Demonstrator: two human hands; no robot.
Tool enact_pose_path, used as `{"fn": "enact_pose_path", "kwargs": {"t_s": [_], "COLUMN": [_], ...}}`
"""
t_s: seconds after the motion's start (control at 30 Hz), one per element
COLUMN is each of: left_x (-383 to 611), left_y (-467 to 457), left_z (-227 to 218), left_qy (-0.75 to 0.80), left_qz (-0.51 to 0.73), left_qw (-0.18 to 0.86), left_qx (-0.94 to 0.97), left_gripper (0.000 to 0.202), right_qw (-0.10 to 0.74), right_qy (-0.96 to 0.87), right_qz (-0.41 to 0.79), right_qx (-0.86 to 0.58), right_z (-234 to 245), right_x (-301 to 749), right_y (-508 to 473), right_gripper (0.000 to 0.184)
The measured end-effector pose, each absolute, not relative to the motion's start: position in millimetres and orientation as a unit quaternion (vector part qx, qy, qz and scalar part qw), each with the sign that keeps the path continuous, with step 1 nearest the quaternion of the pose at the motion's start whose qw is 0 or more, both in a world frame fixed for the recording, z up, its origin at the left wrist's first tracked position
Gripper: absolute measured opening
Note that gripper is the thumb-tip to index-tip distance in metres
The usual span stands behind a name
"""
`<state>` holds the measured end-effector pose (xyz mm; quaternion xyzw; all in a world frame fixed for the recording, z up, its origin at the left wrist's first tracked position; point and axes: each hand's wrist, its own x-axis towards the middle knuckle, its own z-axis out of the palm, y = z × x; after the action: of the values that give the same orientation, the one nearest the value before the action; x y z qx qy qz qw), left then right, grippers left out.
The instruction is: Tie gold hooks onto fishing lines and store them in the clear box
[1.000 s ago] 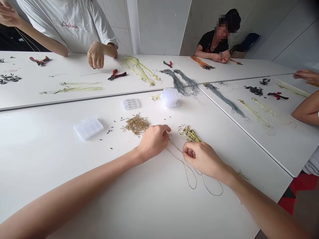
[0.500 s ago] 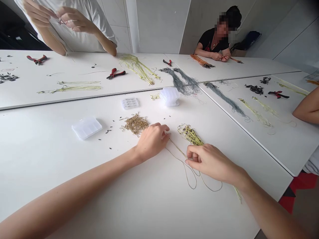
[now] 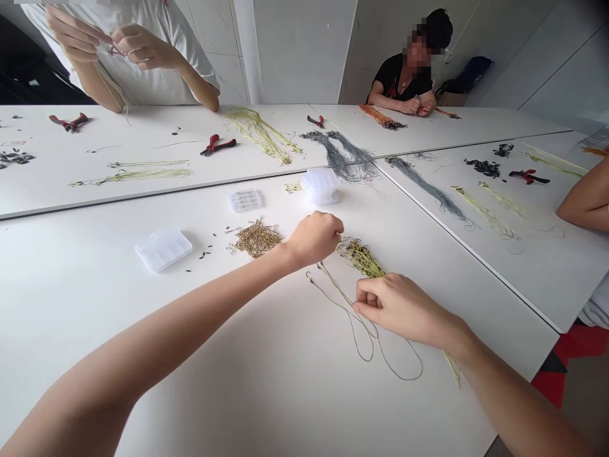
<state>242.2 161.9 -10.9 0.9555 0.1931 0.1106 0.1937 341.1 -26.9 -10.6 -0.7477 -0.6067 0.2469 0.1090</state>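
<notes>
A white table (image 3: 143, 374) forms the work surface, with further white tables beyond it. Items are listed left to right.

**Far side:** A co-worker's hands (image 3: 137, 47) pinch a short length of line above the far table (image 3: 143, 200). Red-handled pliers (image 3: 69, 121) and a second pair of pliers (image 3: 217, 145) lie on that table.

**Near side:** A clear plastic box (image 3: 163, 249) lies shut, with small black beads (image 3: 204, 255) to its right. Next comes a pile of gold hooks (image 3: 252, 238), with a small clear case (image 3: 245, 200) beyond it and a stacked clear box (image 3: 320, 186) further right.

**Left hand:** The left hand (image 3: 314, 240) hangs just beside the tip of a bundle of tied hooks (image 3: 359, 257). Its fingers are curled, with the tips hidden, so any grasp cannot be confirmed.

**Right hand:** The right hand (image 3: 402, 311) rests just right of the bundle, its fingers clenched. A tan looped line (image 3: 368, 336) runs into them and appears pinched against the thumb. One end of this line carries a hook (image 3: 309, 276), which lies on the table left of the hand.

**Far right:** A co-worker in a black shirt (image 3: 399, 79) works at an orange bundle (image 3: 383, 117).
</notes>
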Motion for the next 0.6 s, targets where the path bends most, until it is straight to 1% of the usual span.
{"fn": "enact_pose_path", "kwargs": {"t_s": [0.1, 0.33, 0.47, 0.53, 0.6], "left_x": [265, 280, 276, 272, 267], "left_y": [162, 151, 154, 161, 170], "left_z": [-10, -12, -17, -19, -19], "left_qy": [0.186, 0.173, 0.179, 0.186, 0.191], "left_qz": [0.069, 0.022, 0.027, 0.04, 0.061], "left_qw": [0.152, 0.123, 0.156, 0.196, 0.239], "left_qx": [0.968, 0.977, 0.971, 0.962, 0.95], "left_gripper": [0.021, 0.025, 0.031, 0.034, 0.033], "right_qw": [0.113, 0.115, 0.125, 0.14, 0.171], "right_qy": [-0.602, -0.596, -0.596, -0.593, -0.588], "right_qz": [0.245, 0.238, 0.237, 0.225, 0.207], "right_qx": [-0.752, -0.759, -0.757, -0.761, -0.763], "right_z": [-9, -8, -9, -9, -9], "right_x": [341, 342, 343, 344, 346], "right_y": [-26, -25, -25, -24, -22], "right_gripper": [0.021, 0.025, 0.024, 0.024, 0.023]}}
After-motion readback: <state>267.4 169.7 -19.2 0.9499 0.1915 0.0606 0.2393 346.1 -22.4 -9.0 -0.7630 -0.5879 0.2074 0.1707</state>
